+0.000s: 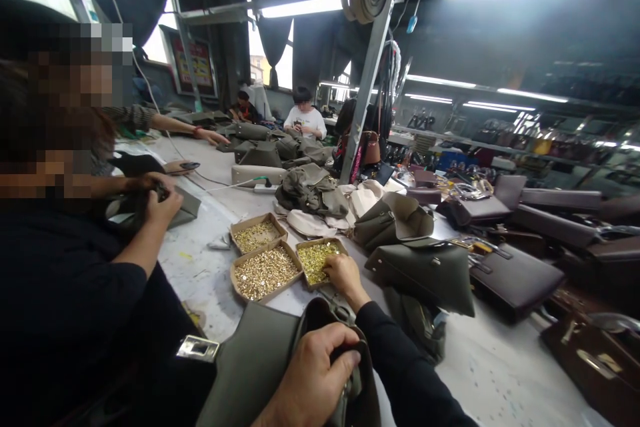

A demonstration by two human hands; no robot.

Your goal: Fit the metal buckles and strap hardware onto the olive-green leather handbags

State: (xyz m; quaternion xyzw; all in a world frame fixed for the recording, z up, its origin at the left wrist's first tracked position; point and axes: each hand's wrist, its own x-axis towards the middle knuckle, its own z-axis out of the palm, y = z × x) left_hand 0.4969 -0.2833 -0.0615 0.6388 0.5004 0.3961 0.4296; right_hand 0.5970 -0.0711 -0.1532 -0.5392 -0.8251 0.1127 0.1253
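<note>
- The left hand [310,373], at the bottom centre of the frame, is clenched on the upper edge of an olive-green bag [255,363], thumb across the front and fingers folded over the rim
- That olive-green bag lies at the lower middle of the frame, on the near edge of the white table [500,367], its mouth gaping towards the centre
- A silver clasp plate [198,347] shows at the bag's left corner
- The right hand [343,273], just above the bag at mid-frame, rests knuckles up in the right-hand cardboard tray [317,260], fingertips down among brass fittings; I cannot tell whether it has pinched any
- Its black sleeve [400,360] runs down to the lower right
- Two more trays of brass pieces sit just left of it: a large tray [265,272] touching the first, and a smaller tray [257,235] above it
- Right of the trays stand other olive bags [423,272], and dark brown bags [515,278] spread towards the right edge
- At the left of the frame a co-worker in black has both hands [160,197] closed on a grey-green bag piece [187,208]
- In the upper middle, far down the table, a person in a white shirt [305,121] sits behind a heap of bags
</note>
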